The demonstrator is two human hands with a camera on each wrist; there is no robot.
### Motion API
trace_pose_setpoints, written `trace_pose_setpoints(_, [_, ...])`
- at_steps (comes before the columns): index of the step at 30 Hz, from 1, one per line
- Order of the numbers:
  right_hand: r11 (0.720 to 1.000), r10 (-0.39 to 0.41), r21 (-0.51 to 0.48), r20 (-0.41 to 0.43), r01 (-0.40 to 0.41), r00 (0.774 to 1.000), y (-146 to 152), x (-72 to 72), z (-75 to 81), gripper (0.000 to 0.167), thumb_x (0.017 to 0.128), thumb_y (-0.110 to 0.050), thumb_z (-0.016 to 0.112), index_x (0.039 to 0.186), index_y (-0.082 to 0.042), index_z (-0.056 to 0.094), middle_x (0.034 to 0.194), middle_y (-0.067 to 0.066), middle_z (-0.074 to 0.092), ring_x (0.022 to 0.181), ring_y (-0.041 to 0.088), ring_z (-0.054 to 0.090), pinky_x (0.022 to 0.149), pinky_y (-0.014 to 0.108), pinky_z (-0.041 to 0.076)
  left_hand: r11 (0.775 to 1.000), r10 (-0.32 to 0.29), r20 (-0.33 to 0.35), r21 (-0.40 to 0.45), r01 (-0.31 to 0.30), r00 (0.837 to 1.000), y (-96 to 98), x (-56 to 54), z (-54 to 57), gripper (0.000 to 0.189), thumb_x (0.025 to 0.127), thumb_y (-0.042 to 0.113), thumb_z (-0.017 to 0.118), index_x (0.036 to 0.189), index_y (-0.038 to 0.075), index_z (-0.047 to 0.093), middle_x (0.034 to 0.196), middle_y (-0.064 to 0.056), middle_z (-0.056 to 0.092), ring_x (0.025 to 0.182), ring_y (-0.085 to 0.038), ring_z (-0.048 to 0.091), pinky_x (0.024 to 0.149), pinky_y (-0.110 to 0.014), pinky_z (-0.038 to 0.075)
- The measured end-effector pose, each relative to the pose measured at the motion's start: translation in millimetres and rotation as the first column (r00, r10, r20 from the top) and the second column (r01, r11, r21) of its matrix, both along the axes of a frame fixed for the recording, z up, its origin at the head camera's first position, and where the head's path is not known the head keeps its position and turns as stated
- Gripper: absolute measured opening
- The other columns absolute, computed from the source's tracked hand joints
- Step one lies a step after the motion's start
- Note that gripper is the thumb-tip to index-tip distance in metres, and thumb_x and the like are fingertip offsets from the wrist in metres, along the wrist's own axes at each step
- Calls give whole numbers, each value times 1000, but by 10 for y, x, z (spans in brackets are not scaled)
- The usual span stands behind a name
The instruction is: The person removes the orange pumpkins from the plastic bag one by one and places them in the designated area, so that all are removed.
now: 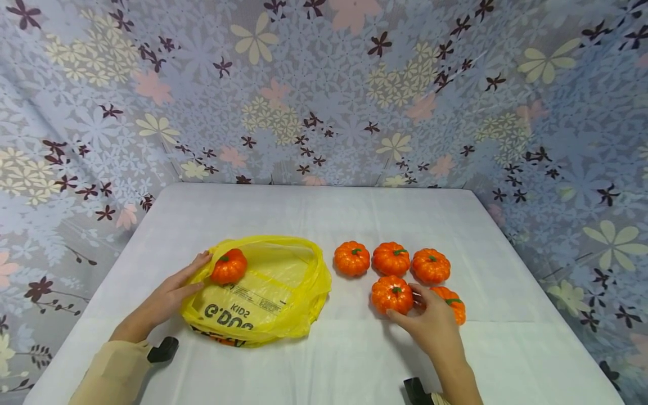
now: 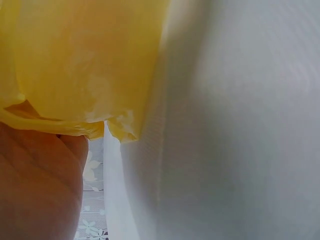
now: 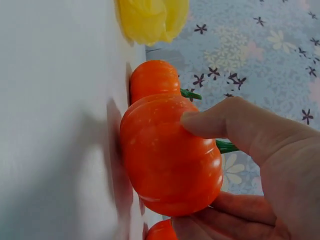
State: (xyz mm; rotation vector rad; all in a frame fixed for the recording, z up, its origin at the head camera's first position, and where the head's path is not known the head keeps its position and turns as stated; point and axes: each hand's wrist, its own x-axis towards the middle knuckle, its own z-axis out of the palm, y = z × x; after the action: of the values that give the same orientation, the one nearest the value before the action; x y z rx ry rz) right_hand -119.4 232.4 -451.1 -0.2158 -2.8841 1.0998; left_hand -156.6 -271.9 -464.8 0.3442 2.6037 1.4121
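Observation:
A yellow plastic bag point(image 1: 298, 315) with black print lies on the table, its mouth spread wide. My left hand point(image 1: 164, 301) holds the bag's left rim; in the left wrist view, yellow plastic point(image 2: 90, 65) covers its fingertips. A small orange toy pumpkin point(image 1: 229, 266) with a green stem sits inside the bag near that hand. My right hand point(image 1: 435, 323) grips another pumpkin point(image 1: 392, 295) between thumb and fingers, just in front of a row of three pumpkins. Partly hidden behind the right hand is one more pumpkin point(image 1: 454, 306).
The row holds a left pumpkin point(image 1: 351, 259), a middle pumpkin point(image 1: 391, 259) and a right pumpkin point(image 1: 431, 266). A white cloth covers the table point(image 1: 354, 360). Flowered fabric point(image 1: 324, 101) hangs behind and along both sides.

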Motion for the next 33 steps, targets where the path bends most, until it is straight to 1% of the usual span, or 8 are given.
trace_pose_setpoints(5, [999,-2,33,21,2,1000,-28,24,15,79,76,-37,89,136,3,57,128,25,63,119,39,59,102,58,45,1000,-8,-4,11,8,1000,-12,0,-5,59,104,12,48,159,5,28,166,-17,10,151,-43,3,114,-70,6])
trace_pose_setpoints(9, [1000,2,31,17,-3,1000,-50,27,21,78,77,-34,88,136,7,57,128,28,62,119,41,60,102,57,46,1000,-9,-7,23,9,1000,-17,-8,-9,59,104,11,48,159,6,28,166,-16,10,151,-42,3,115,-69,5])
trace_pose_setpoints(13, [997,3,74,55,-7,998,-65,27,22,83,78,-40,85,136,11,54,129,30,61,117,42,59,99,59,47,999,-15,-6,40,16,1000,-17,-4,-15,59,104,10,48,159,5,28,166,-17,10,151,-43,2,114,-70,4])
trace_pose_setpoints(21, [991,31,127,92,-42,995,-68,27,31,87,81,-45,81,139,13,51,121,27,65,98,32,60,90,55,52,1000,-9,1,27,9,1000,-32,-6,-42,59,104,11,47,159,6,27,167,-15,10,151,-42,1,116,-68,3])
trace_pose_setpoints(25, [989,39,141,105,-53,994,-71,25,25,89,83,-48,78,140,14,48,123,29,64,102,35,62,93,57,50,1000,-11,2,28,11,1000,-39,-6,-47,59,105,13,46,159,6,26,167,-15,10,151,-41,1,116,-68,3])
trace_pose_setpoints(28, [989,39,138,116,-55,993,-76,30,26,93,84,-50,77,141,16,45,128,32,61,112,41,61,97,59,48,999,-15,1,38,15,1000,-43,-10,-49,59,105,13,47,159,6,26,167,-15,10,151,-41,1,116,-68,3])
trace_pose_setpoints(31, [991,18,128,136,-35,991,-82,50,54,98,85,-53,76,144,16,41,129,33,59,117,44,60,98,60,47,998,-21,-3,51,21,1000,-43,-16,-54,59,104,11,47,159,6,26,166,-16,10,151,-42,1,115,-69,3])
trace_pose_setpoints(33, [992,-6,124,130,-10,992,-86,71,88,97,85,-52,76,145,15,40,128,33,60,117,43,60,98,59,48,999,-19,1,50,19,1000,-43,-20,-54,59,104,10,47,159,6,26,167,-16,10,151,-42,1,115,-69,3])
